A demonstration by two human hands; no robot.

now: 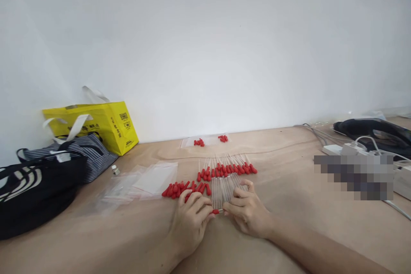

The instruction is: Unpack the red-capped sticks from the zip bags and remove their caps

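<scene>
While your left hand point(192, 217) pinches red bulb point(215, 212), right hand point(248, 213) grips clear tube point(221, 211) end-on, fingers closed, likely for alignment; loose tubes point(222, 190) near, probably for reach.

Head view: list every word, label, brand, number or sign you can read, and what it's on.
Nothing reads with certainty.
Yellow bag: black lettering on front and side, too small and blurred to read; QR-like marks on the side, also not readable.
Black bag: pale curved stripes, no legible word or brand.
Red bulbs, tubes: no text visible.
Right side: pixelated patch; anything under it can't be read.
</scene>
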